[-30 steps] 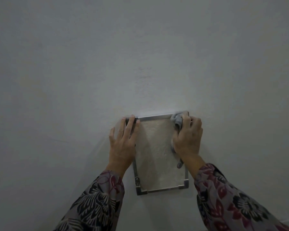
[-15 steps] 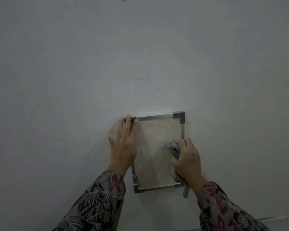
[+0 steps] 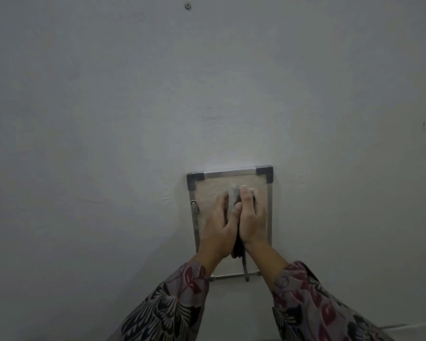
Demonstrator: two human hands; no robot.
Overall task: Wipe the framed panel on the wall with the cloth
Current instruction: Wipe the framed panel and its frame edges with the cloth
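A plain grey wall in weak light

The wall (image 3: 207, 82) fills almost the whole view. It is painted in a flat pale grey and has a slightly uneven surface, with faint marks and one thin crack line (image 3: 89, 200) on the left side. A small screw (image 3: 187, 6) sits in the wall near the top edge. A tiny dark spot (image 3: 423, 124) is on the far right. The light is dim, with a somewhat brighter patch near the middle. At the bottom right corner a pale line (image 3: 413, 325) crosses the wall; what it is cannot be told.
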